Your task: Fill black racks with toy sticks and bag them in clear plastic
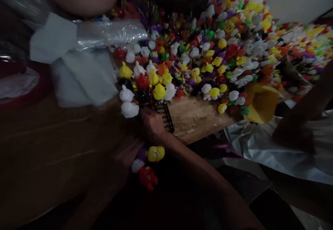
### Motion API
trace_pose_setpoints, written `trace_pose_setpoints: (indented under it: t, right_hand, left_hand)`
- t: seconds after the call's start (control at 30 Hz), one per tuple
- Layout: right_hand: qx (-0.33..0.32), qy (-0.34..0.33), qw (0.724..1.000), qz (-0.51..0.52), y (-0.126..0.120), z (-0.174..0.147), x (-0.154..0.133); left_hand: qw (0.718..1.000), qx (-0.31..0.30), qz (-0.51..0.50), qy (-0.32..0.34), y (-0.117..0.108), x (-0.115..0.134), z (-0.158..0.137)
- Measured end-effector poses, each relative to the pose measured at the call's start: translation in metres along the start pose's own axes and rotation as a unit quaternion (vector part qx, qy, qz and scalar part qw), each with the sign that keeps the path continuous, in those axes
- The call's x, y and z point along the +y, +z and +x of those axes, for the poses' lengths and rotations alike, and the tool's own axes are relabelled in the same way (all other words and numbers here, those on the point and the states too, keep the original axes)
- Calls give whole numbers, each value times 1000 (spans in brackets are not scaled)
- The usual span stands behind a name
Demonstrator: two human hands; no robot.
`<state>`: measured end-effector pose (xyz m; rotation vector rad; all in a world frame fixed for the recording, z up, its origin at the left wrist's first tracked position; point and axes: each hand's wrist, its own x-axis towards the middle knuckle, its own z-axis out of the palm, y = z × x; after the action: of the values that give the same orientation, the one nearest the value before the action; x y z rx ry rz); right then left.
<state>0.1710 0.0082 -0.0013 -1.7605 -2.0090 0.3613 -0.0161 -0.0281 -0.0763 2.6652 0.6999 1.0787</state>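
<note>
Down at board edge, right hand (153, 126) gripping black comb-like rack (165, 116); left hand (125, 157) cupping bunch of toy figures (148, 165), blurry. Feeling light, hard, slippery plastic; holding by rack safest.

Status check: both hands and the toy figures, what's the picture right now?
Right hand gripping black comb-like strip at board edge. Left hand blurred, holding small figures, yellow, red, white. Big toy pile crowds the wooden board.

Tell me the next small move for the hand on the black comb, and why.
Probably steady the black comb under the right hand and bring the left hand's yellow toy up to it: the toys sit clustered just below, not yet on it.
</note>
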Motion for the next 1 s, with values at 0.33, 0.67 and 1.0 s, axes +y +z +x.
trace_pose_setpoints:
  t: [0.33, 0.67, 1.0]
  right_hand:
    - [136, -98, 978, 122, -49, -42, 38]
    - [244, 164, 918, -267, -167, -54, 158]
    - [69, 179, 937, -293, -169, 6, 204]
  left_hand:
    - [997, -76, 1, -11, -24, 21, 22]
    - [993, 14, -18, 117, 2, 59, 91]
    - [977, -176, -75, 98, 49, 14, 119]
